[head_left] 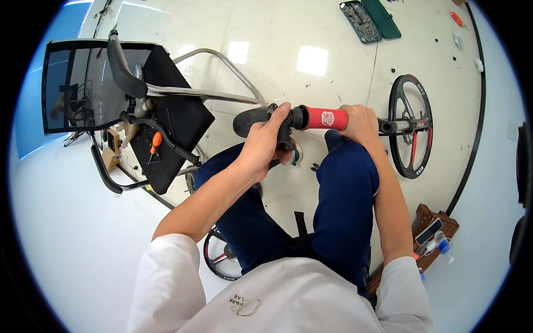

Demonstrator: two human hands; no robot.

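In front of my knees lies a short red tube [325, 118] with a white emblem, part of what looks like a bicycle frame. My right hand [362, 125] is wrapped round its right end. My left hand [266, 139] grips a black fitting [285, 136] by the tube's left end, thumb on top, its lower fingers partly hidden. Black rings [300, 117] sit between the fitting and the red tube. A rounded black piece [248, 121] sticks out to the left. Beyond my right hand, a dark tube [391, 126] runs toward a spoked wheel [411, 126].
At the left stands a black chair [180, 119] with metal tubing; on its seat lie an orange-handled screwdriver [156, 140] and a dark handlebar [161, 126]. An open green case [367, 22] of small metal parts lies far off. Lower right, a wooden crate [422, 213] holds a phone and bottle.
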